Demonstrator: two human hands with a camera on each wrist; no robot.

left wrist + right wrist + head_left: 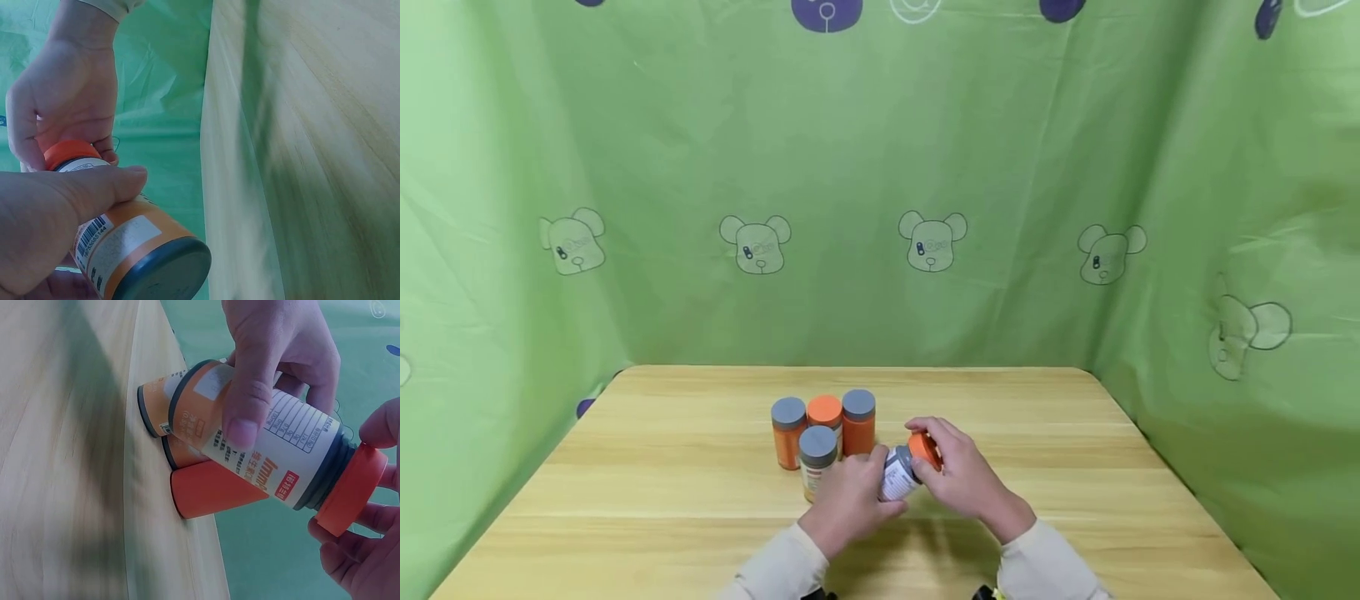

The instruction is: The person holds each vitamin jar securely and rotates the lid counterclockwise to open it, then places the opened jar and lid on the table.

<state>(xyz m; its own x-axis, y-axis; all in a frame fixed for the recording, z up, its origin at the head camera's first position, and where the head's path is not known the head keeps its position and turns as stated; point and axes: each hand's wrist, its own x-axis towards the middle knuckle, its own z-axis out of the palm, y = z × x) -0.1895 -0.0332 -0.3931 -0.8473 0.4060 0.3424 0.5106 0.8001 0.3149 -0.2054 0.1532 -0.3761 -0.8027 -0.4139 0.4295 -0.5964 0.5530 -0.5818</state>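
My left hand (pixel 853 492) grips the body of a supplement bottle (pixel 287 450), its thumb lying across the printed label. The bottle is tilted above the table, its neck toward the right hand and its dark base (pixel 165 272) toward the left wrist camera. My right hand (pixel 966 475) pinches the orange lid (pixel 353 490) between thumb and fingers. That lid sits at the grey neck; whether it is still threaded on, I cannot tell. Beside the left hand stands a grey-lidded bottle (pixel 817 454).
Behind it stand a grey-lidded bottle (pixel 788 433), an orange-lidded bottle (pixel 825 410) and an orange bottle with a grey lid (pixel 859 429), close together. They stand on a wooden table (pixel 662 467). Green curtains (pixel 850 308) with bear prints surround its back and sides.
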